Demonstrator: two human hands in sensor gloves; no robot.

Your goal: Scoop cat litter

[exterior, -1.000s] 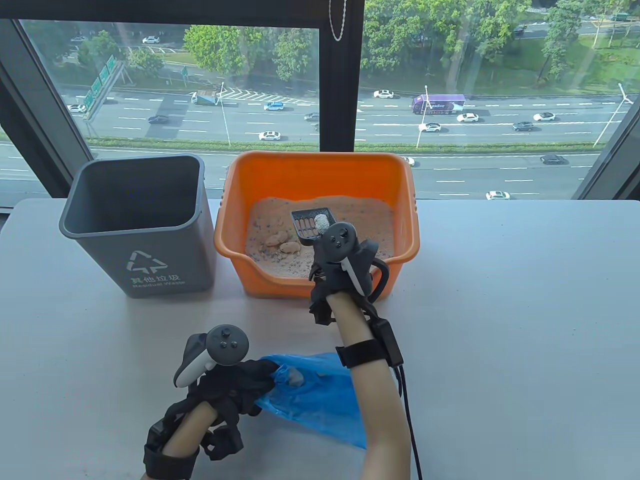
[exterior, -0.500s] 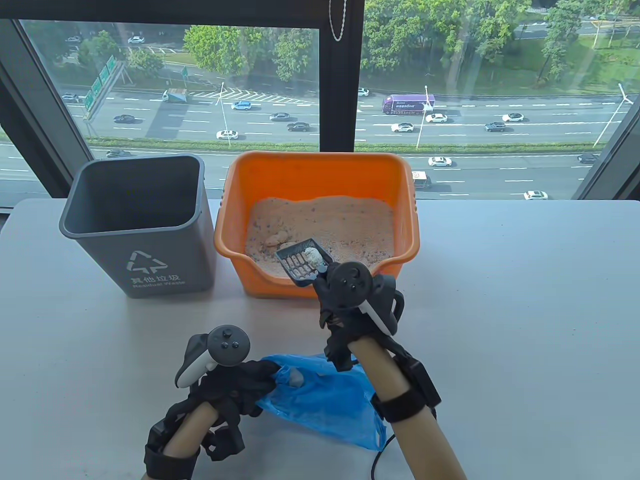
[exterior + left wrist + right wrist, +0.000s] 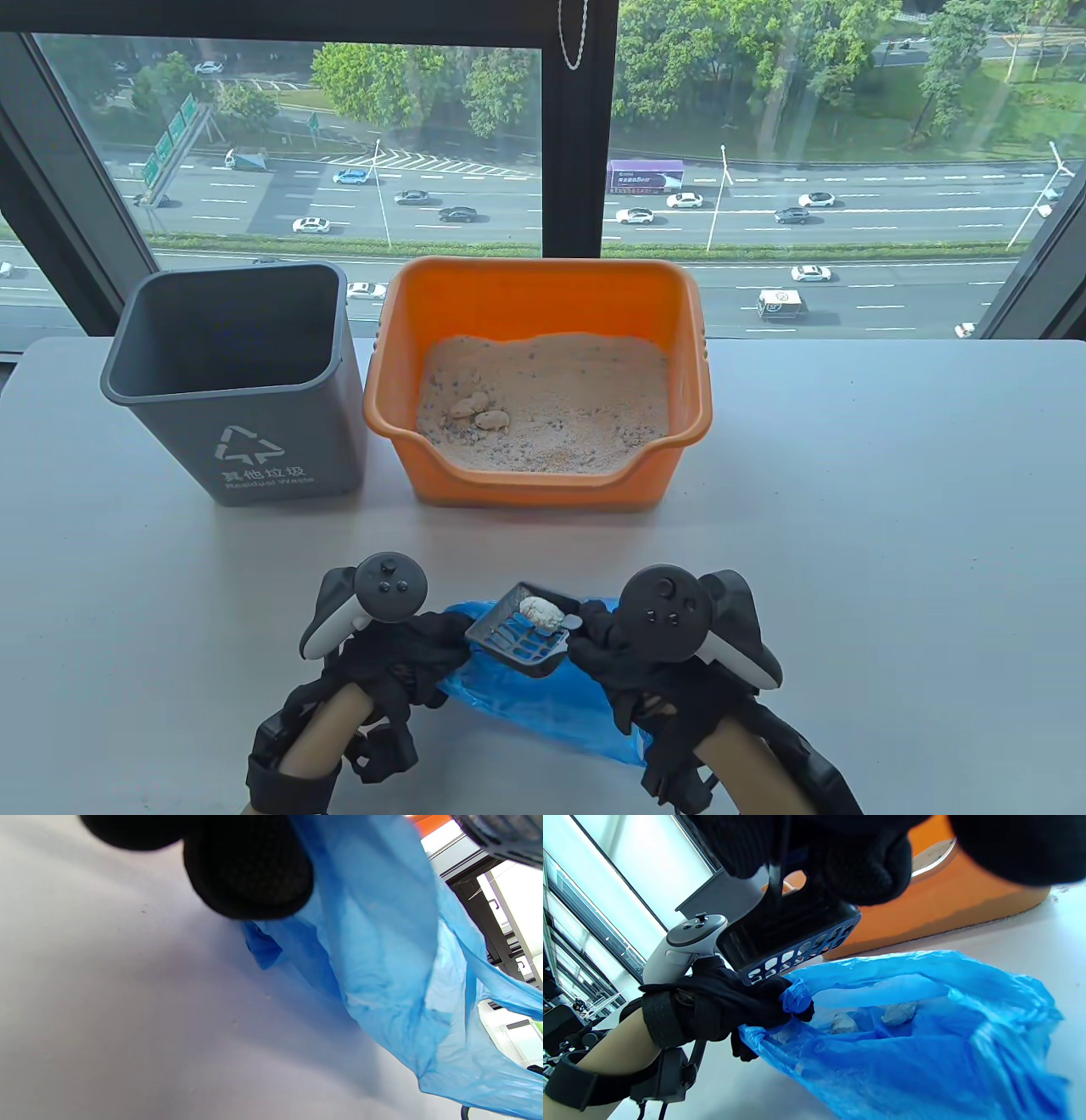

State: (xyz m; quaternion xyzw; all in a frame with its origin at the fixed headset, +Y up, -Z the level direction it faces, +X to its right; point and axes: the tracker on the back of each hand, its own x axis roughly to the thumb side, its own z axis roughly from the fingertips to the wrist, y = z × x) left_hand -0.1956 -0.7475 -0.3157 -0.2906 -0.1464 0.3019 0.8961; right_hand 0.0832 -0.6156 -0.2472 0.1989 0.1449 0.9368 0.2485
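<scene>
Looking down at the table point(image 3: 848, 509), my right hand point(image 3: 653, 671) grips the handle of the slotted scoop point(image 3: 517, 637), fingers wrapped tight around it, and holds it level so the pale clump point(image 3: 541, 613) riding in it does not roll off. My left hand point(image 3: 399, 658) pinches the rim of the blue bag point(image 3: 551, 705) just beside the scoop's front edge, lifting the mouth so the load can tip straight in. The orange litter box point(image 3: 534, 289) sits well beyond both hands, with two more clumps point(image 3: 479, 413) lying on the litter; the grey bin point(image 3: 229, 382) stands to its left. From my left wrist, blurred fingers point(image 3: 250, 870) press against the bag film, which hangs from them down to the table. From my right wrist, my fingers point(image 3: 869, 870) close over the scoop handle, the scoop's slots sit above the open bag mouth, and a few grey clumps point(image 3: 899, 1012) already rest inside. I judge tipping is next.
</scene>
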